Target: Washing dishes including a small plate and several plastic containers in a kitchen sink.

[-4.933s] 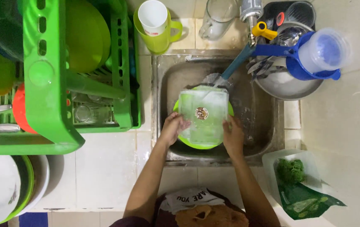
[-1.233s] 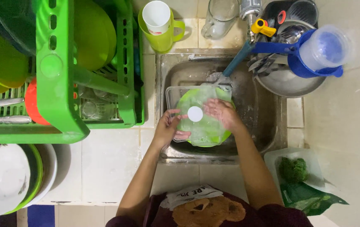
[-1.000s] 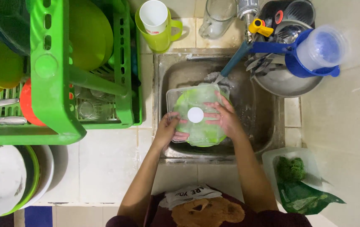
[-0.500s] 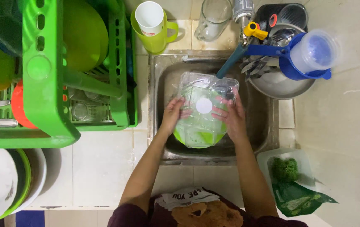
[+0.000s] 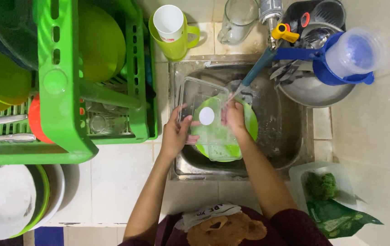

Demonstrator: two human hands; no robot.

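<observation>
Hands meet over the steel sink, where the left hand has its grip closed on the left edge of a clear plastic container, thumb laid on the near wall, while the right hand presses against the container's right side; whether those fingers curl over the rim or only lie flat I cannot tell, since the clear wall and the running water blur them. The container is tilted over a green plate that lies in the basin beneath it, and a round white spot shows through its base. Open room is scant: the basin's left wall sits just beside the left hand, the green dish rack crowds the table edge to the left, and a blue-handled brush slants down from the upper right to end close to the right hand. A steel bowl overlaps the sink's right rim, with a blue jug on it. Behind the sink stand a green mug and a glass pitcher, the latter cut off by the top edge. White bowls at lower left run out of view, and a tub of greens sits near the right forearm. Much of the plate is hidden by the container.
</observation>
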